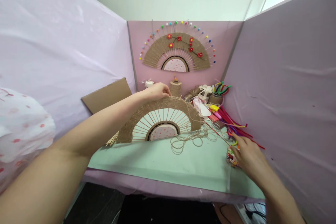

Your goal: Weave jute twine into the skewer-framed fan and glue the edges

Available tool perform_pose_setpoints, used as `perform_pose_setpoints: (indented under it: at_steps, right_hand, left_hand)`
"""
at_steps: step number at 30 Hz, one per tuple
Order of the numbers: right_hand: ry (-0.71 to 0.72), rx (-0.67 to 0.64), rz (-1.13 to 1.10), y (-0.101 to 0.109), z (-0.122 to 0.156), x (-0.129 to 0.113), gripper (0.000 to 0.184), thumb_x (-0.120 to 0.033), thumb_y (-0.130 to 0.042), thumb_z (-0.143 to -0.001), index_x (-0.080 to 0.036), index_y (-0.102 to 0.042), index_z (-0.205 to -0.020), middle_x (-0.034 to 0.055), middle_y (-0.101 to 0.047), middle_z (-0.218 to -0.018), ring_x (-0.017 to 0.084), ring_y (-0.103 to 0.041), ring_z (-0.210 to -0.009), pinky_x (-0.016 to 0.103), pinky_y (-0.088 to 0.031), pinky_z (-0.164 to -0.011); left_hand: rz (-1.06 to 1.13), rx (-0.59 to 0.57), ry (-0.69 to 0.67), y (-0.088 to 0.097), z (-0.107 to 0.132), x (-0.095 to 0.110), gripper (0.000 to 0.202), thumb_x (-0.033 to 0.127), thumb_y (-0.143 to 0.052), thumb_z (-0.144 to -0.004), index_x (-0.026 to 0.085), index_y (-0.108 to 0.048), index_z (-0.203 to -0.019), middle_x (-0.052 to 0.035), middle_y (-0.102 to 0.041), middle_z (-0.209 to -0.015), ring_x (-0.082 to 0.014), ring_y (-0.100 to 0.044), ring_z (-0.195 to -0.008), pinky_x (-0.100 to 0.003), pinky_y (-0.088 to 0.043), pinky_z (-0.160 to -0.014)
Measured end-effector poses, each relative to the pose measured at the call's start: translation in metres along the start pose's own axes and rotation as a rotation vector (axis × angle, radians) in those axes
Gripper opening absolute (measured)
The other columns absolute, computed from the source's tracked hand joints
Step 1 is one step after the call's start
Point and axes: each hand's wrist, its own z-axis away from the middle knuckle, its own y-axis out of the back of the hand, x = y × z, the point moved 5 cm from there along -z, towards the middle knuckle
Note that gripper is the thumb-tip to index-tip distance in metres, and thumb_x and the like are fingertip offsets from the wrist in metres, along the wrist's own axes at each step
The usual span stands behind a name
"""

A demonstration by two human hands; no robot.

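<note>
A half-round fan (172, 103) with a woven twine band, thin wooden ribs and a dotted pink cloth centre stands on the pale green tabletop. My left hand (160, 91) is at its top edge, fingers curled together in a pinch on the rim; the fingertips are partly hidden. Loose twine (187, 140) lies in loops in front of the fan's right end. On the right, my right hand (249, 155) is over a small clear box (232, 157) of colourful bits, thumb and forefinger apart. Bright orange and yellow pieces show between them, and nothing is clearly gripped.
Behind the fan stands a twine spool (175, 88). A finished-looking fan (157, 53) with red flowers hangs on the pink back panel, ringed by coloured pins. Pipe cleaners (233, 119) and craft supplies crowd the right. A cardboard sheet (109, 94) leans at left.
</note>
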Motion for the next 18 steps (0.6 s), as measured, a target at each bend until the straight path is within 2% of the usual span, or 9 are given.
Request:
perform_pose_setpoints:
  at_steps: [2,3,5,7,9,12,18]
  right_hand:
    - [0.144,0.066,-0.222,0.018,-0.030,-0.045,0.039,-0.034,-0.044,-0.092,-0.016,-0.060,-0.123,0.0175,-0.066,-0.118,0.029,-0.062,-0.109,0.040,-0.047,-0.093]
    - [0.189,0.093,-0.322,0.024,-0.046,-0.067,0.037,-0.037,-0.044,-0.093,-0.018,-0.061,-0.120,0.0152,-0.067,-0.115,0.028,-0.062,-0.108,0.039,-0.047,-0.092]
    - [0.216,0.138,-0.488,0.026,-0.078,-0.101,0.033,-0.042,-0.048,-0.092,-0.019,-0.064,-0.109,0.0129,-0.070,-0.103,0.026,-0.064,-0.096,0.038,-0.049,-0.086]
    - [0.169,0.158,-0.620,0.017,-0.106,-0.124,0.030,-0.043,-0.052,-0.089,-0.018,-0.065,-0.096,0.0116,-0.070,-0.095,0.024,-0.064,-0.087,0.037,-0.049,-0.081]
    - [0.088,0.168,-0.698,0.003,-0.125,-0.136,0.027,-0.044,-0.058,-0.085,-0.018,-0.065,-0.089,0.0107,-0.070,-0.089,0.023,-0.062,-0.080,0.036,-0.048,-0.076]
    - [0.016,0.166,-0.751,-0.017,-0.137,-0.143,0.022,-0.041,-0.063,-0.079,-0.019,-0.064,-0.081,0.0081,-0.070,-0.082,0.022,-0.061,-0.078,0.034,-0.045,-0.075]
    - [-0.022,0.182,-0.825,-0.030,-0.138,-0.140,0.020,-0.035,-0.053,-0.083,-0.019,-0.065,-0.083,0.0069,-0.071,-0.082,0.020,-0.061,-0.074,0.032,-0.045,-0.073]
  left_hand:
    - [0.015,0.009,0.004,0.000,0.001,0.001,0.020,0.020,-0.060,-0.079,0.016,-0.074,-0.092,-0.0042,-0.075,-0.089,-0.0153,-0.066,-0.081,-0.024,-0.046,-0.073]
    - [0.019,0.011,0.008,0.000,0.002,0.002,0.020,0.020,-0.060,-0.079,0.016,-0.074,-0.092,-0.0038,-0.075,-0.088,-0.0151,-0.066,-0.081,-0.024,-0.047,-0.073]
    - [0.029,0.006,0.020,0.001,0.003,0.003,0.021,0.020,-0.059,-0.078,0.017,-0.074,-0.092,-0.0034,-0.075,-0.088,-0.0151,-0.066,-0.081,-0.024,-0.047,-0.072]
    - [0.039,-0.002,0.028,0.001,0.005,0.004,0.021,0.021,-0.059,-0.077,0.016,-0.074,-0.092,-0.0036,-0.075,-0.088,-0.0155,-0.067,-0.082,-0.024,-0.048,-0.072]
    - [0.043,-0.002,0.030,0.002,0.006,0.005,0.022,0.021,-0.059,-0.077,0.016,-0.074,-0.092,-0.0039,-0.076,-0.091,-0.0159,-0.067,-0.083,-0.024,-0.048,-0.071]
    - [0.032,0.000,0.028,0.002,0.005,0.005,0.022,0.021,-0.059,-0.077,0.016,-0.074,-0.092,-0.0039,-0.076,-0.092,-0.0159,-0.067,-0.083,-0.023,-0.048,-0.071]
    - [0.041,-0.022,0.039,0.001,0.004,0.006,0.021,0.020,-0.060,-0.077,0.016,-0.073,-0.093,-0.0037,-0.076,-0.092,-0.0157,-0.068,-0.085,-0.022,-0.048,-0.072]
